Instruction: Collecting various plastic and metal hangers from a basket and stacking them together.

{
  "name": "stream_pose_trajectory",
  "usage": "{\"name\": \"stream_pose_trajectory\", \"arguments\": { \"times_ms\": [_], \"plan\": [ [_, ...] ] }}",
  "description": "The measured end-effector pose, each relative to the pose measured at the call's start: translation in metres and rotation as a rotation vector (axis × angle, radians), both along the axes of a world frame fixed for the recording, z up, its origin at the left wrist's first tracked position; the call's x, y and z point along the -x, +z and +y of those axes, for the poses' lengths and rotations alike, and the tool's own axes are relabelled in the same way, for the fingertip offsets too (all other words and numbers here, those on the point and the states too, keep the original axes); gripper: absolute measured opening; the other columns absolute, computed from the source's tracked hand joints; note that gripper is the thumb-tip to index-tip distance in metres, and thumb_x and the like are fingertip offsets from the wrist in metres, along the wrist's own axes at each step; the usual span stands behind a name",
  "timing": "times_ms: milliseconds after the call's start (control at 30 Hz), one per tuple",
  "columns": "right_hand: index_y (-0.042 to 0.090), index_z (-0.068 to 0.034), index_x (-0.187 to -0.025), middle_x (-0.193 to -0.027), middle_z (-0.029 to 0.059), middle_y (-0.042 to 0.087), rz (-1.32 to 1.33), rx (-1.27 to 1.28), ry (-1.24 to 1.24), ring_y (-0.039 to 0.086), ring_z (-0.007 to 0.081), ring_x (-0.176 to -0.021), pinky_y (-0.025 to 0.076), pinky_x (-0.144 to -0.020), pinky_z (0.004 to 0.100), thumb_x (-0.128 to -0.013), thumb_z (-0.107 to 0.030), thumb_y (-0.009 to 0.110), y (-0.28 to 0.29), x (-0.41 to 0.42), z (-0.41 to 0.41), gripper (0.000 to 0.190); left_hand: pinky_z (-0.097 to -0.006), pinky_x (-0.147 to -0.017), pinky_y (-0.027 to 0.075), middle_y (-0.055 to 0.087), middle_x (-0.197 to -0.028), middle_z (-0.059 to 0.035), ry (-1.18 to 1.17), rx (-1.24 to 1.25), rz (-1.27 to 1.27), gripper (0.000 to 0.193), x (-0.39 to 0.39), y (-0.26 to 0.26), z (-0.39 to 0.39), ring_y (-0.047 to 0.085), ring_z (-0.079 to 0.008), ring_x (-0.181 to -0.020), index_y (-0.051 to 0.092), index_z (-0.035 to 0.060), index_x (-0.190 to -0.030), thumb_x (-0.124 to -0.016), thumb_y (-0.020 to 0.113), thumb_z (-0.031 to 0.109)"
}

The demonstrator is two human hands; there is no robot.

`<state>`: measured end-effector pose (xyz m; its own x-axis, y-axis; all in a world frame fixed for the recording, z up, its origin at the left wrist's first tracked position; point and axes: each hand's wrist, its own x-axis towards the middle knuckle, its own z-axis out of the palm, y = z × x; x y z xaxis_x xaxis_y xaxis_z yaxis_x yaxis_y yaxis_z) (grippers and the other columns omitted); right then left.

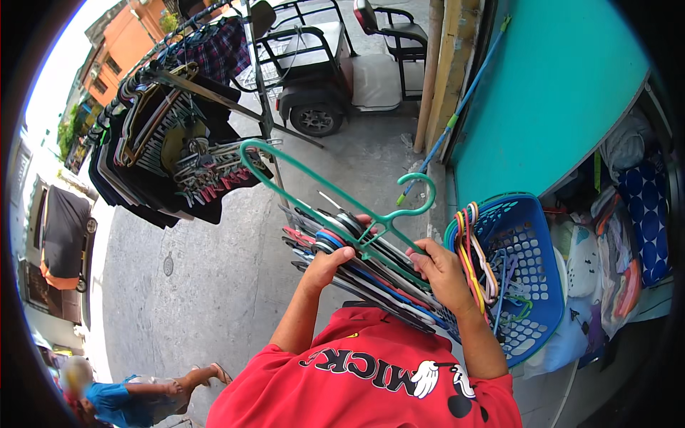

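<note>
A green plastic clothes hanger (299,166) lies across the top of a thick bundle of hangers (385,283) in black, white, blue and red. My left hand (332,262) grips the bundle near its hooks, thumb on top and some fingers showing behind. With my right hand (436,267) I hold one end of the green hanger, its hook pointing up and to the right. Right beside that hand, pink, yellow and white hangers (471,251) hang over the rim of a blue plastic basket (543,224), which has more hangers inside.
Dark shirts (155,155) and a clip hanger (214,166) hang on a metal rack (262,80) at upper left. A parked three-wheeled vehicle (342,69) stands beyond. Filled bags (583,262) lie right of the basket. A person in blue (123,401) is at lower left.
</note>
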<state>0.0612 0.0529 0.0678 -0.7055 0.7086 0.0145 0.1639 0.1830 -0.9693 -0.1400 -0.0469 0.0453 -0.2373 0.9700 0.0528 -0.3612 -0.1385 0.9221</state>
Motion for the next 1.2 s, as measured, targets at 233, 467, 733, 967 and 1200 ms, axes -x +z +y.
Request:
{"name": "stream_pose_trajectory", "arguments": {
  "times_ms": [233, 467, 733, 967, 1200],
  "plan": [
    [0.057, -0.005, -0.101, -0.071, 0.008, 0.059, -0.018, -0.665, -0.544, 0.057, 0.0197, -0.06, 0.043, -0.052, 0.0315, -0.081, -0.006, 0.056, 0.041, -0.018, 0.027, 0.019, -0.0336, -0.097, 0.032, 0.049, -0.12, -0.0147, -0.1, -0.038, 0.08, 0.079, 0.008, 0.006, 0.009, 0.045, -0.023, -0.113, 0.035, -0.0012, -0.129, -0.064, 0.067, 0.03],
    [0.057, -0.003, -0.105, -0.07, 0.0035, 0.054, -0.454, -0.96, -0.312, 0.059, 0.0146, -0.06, 0.049, -0.051, 0.0245, -0.069, -0.008, 0.053, 0.002, 0.007, -0.02, 0.037, -0.0378, -0.102, 0.026, 0.034, -0.134, -0.0206, -0.074, -0.089, 0.267, 0.095, -0.006, 0.034, 0.019, 0.033, -0.028, -0.125, 0.025, -0.0039, -0.133, -0.061, 0.067, 0.041],
    [0.051, -0.003, -0.115, -0.101, 0.0061, 0.051, -0.613, -0.85, -0.248, 0.043, 0.0185, -0.101, 0.036, -0.082, 0.0304, -0.075, -0.026, 0.059, 0.018, -0.034, -0.026, 0.047, -0.0368, -0.099, 0.03, 0.041, -0.128, -0.0199, -0.218, -0.035, 0.28, 0.096, -0.011, 0.032, 0.037, 0.039, -0.0271, -0.119, 0.018, -0.0042, -0.135, -0.066, 0.064, 0.045],
    [0.058, -0.004, -0.087, -0.076, 0.0108, 0.061, -0.363, -0.095, -0.875, 0.06, 0.029, -0.073, 0.046, -0.066, 0.0382, -0.085, -0.022, 0.051, -0.01, -0.227, 0.003, 0.019, -0.0405, -0.101, 0.027, 0.038, -0.13, -0.0232, -0.22, -0.09, 0.294, 0.096, -0.001, 0.034, 0.031, 0.034, -0.0306, -0.123, 0.014, -0.0039, -0.136, -0.068, 0.058, 0.048],
    [0.047, -0.009, -0.113, -0.101, 0.0167, 0.055, -1.254, 0.092, -0.475, 0.056, 0.0325, -0.094, 0.046, -0.074, 0.0429, -0.065, -0.029, 0.072, -0.186, -0.231, -0.059, 0.058, -0.0459, -0.105, 0.013, 0.047, -0.122, -0.0172, -0.207, -0.104, 0.366, 0.091, -0.019, 0.041, 0.046, 0.031, -0.0345, -0.125, 0.02, -0.0059, -0.134, -0.069, 0.053, 0.048]
  ]
}}
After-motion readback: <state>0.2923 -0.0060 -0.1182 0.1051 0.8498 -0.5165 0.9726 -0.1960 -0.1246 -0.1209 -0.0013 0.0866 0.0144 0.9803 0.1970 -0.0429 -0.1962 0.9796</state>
